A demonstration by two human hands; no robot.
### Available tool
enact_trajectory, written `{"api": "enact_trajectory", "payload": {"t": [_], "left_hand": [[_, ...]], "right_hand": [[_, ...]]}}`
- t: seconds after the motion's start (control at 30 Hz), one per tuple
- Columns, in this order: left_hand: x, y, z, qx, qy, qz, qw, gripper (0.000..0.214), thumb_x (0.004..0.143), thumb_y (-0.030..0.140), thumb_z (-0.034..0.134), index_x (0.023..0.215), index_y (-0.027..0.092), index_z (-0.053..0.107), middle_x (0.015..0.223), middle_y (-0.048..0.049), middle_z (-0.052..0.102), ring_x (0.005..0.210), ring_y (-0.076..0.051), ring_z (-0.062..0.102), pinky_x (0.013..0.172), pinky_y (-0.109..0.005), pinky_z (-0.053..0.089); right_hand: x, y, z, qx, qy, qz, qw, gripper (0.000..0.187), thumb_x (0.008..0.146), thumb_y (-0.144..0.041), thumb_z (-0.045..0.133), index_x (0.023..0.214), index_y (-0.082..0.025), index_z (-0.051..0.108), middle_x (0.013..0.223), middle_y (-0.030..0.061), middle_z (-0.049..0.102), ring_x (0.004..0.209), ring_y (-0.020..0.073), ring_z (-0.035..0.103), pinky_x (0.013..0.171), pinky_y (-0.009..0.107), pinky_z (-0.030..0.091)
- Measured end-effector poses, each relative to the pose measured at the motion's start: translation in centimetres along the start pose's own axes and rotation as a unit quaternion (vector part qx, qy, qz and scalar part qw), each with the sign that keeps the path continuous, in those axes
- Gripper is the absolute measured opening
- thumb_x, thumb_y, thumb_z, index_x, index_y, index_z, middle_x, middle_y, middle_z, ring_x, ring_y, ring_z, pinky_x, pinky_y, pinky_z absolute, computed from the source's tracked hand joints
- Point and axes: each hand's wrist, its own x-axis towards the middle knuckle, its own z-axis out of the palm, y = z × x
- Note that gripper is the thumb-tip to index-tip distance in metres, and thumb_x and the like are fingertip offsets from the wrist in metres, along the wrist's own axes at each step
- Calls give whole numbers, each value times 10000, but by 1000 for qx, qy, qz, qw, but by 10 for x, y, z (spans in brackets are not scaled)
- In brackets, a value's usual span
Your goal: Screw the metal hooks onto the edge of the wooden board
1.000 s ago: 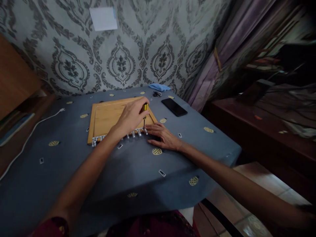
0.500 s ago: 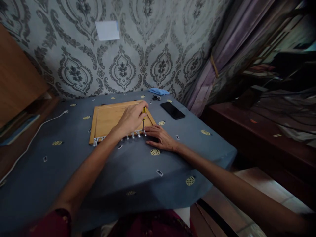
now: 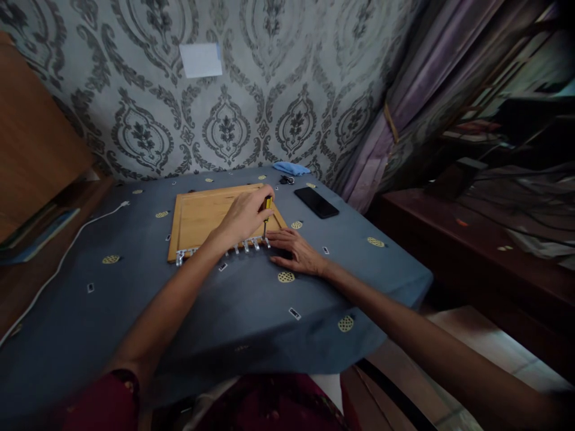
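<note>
My left hand [image 3: 244, 214] is wrapped round the yellow and black handle of a screwdriver [image 3: 268, 204]. The screwdriver stands nearly upright, its shaft pointing down at the near right corner of a wooden board [image 3: 204, 212] with a raised frame. Along the board's near edge runs a metal strip with several silver hooks [image 3: 246, 246], partly covered by my left forearm. My right hand [image 3: 299, 251] lies with fingers stretched out, its fingertips at the last hook close to the screwdriver's tip. What the tip sits in is too small to make out.
A black phone [image 3: 316, 202] lies right of the board, with keys [image 3: 286, 179] and a blue cloth [image 3: 291, 169] behind. At left a white cable [image 3: 67, 254] crosses the blue tablecloth [image 3: 148, 311]. A wooden cabinet [image 3: 38, 120] stands on the left, and a patterned wall [image 3: 224, 126] rises behind.
The view has shifted slightly, so things appear a little further right. The screwdriver's handle leans slightly more to the right. Both hands keep about the same places at the board.
</note>
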Motion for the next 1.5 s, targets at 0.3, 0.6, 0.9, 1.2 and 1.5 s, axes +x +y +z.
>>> {"api": "enact_trajectory", "payload": {"t": [0.3,0.6,0.9,1.2,1.5], "left_hand": [[3,-4,11,-13,18,-22,1000,140,866,256,714,942,185,621,751,11,612,706,-165,545,656,-278,360],[-6,-23,11,-70,47,-49,995,231,860,132,651,1079,182,595,832,9,664,761,-135,623,683,-254,446],[-7,-32,15,-183,46,-46,981,121,864,193,616,981,181,588,812,10,668,753,-124,650,663,-229,498],[-6,-32,4,-186,-30,-63,980,177,895,183,581,1070,210,578,960,1,723,850,-153,698,692,-254,493],[-11,-24,-22,-125,-153,-25,980,351,920,136,453,1264,201,490,1138,-58,686,1008,-190,657,837,-325,490]], "right_hand": [[-1,1,-1,10,-6,5,1000,476,975,-441,589,1402,-230,601,1464,148,587,1384,297,527,1169,569,316],[-2,-2,-6,17,-10,4,1000,474,987,-427,581,1405,-205,587,1475,137,579,1398,281,511,1177,565,321],[5,7,-12,53,-4,-29,998,360,994,-362,576,1291,-176,656,1388,143,649,1347,254,564,1144,528,387],[1,10,-13,78,-28,-15,996,450,996,-346,573,1424,-211,560,1420,117,632,1414,255,495,1170,535,350],[1,9,-9,87,1,-22,996,463,988,-348,581,1430,-211,556,1446,113,611,1407,257,504,1165,539,371]]}}
